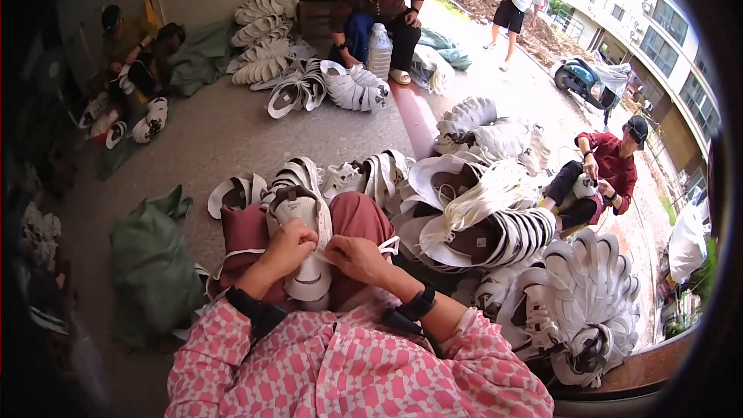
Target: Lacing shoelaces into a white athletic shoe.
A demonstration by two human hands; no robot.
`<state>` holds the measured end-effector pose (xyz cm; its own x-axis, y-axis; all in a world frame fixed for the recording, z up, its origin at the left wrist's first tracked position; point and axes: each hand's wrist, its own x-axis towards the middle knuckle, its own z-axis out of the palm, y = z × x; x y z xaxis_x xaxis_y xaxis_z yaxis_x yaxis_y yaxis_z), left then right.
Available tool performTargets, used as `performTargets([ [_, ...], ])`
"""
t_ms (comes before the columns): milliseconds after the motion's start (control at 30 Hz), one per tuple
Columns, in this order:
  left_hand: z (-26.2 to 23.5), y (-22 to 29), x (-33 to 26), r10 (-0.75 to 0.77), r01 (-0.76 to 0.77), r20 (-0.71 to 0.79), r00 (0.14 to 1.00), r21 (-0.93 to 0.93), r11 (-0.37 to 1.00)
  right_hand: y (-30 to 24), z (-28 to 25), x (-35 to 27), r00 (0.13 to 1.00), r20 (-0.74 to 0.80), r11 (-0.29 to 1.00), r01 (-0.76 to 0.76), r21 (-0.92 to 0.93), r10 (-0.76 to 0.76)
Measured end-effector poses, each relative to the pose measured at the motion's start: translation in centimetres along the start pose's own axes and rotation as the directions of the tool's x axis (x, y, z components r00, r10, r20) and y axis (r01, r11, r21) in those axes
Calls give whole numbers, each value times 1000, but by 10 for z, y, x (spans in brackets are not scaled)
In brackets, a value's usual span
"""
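Across my lap, between my knees, lies a white shoe upper point(308, 282) with a beige-grey lining at its far opening. My left hand point(291, 246) is closed over its left side, the fingers bent in a pinch at the middle. From the other side my right hand point(359, 258) pinches at the upper's right edge, close to the left fingertips. Whatever thin piece sits between the fingers is too small to make out. A white strand point(390, 246) loops beside my right knee. Just beyond my knees stand nested white shoe uppers point(297, 173).
Piles of white uppers point(503, 240) crowd my right, with a fanned stack point(592, 286) nearer. A green sack point(151, 263) sits at my left. Seated co-workers point(379, 15) handle uppers around the floor; another person point(522, 4) stands outside near a parked scooter point(584, 81).
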<state>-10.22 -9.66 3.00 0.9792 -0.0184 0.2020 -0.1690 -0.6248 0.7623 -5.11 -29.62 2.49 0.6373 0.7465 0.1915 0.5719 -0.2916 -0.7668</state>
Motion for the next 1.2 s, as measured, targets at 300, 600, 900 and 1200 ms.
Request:
performTargets([
  [300, -2, -8, 8, 55, -56, 66, 996, 5, 998, 9, 5, 5, 998, -22, 998, -64, -10, 64],
  [600, -10, 1, 13, -99, 115, 171, 980, -85, 990, 4, -9, 9, 974, 136, 967, -202, 153, 181],
  [900, -15, 10, 8, -124, 139, 203, 971, -62, 988, 6, 0, 6, 975, 99, 967, -210, 146, 197],
  [1200, -14, 9, 12, -83, 98, 200, 976, -66, 993, -4, 20, -1, 988, -155, 995, -13, -98, -3],
])
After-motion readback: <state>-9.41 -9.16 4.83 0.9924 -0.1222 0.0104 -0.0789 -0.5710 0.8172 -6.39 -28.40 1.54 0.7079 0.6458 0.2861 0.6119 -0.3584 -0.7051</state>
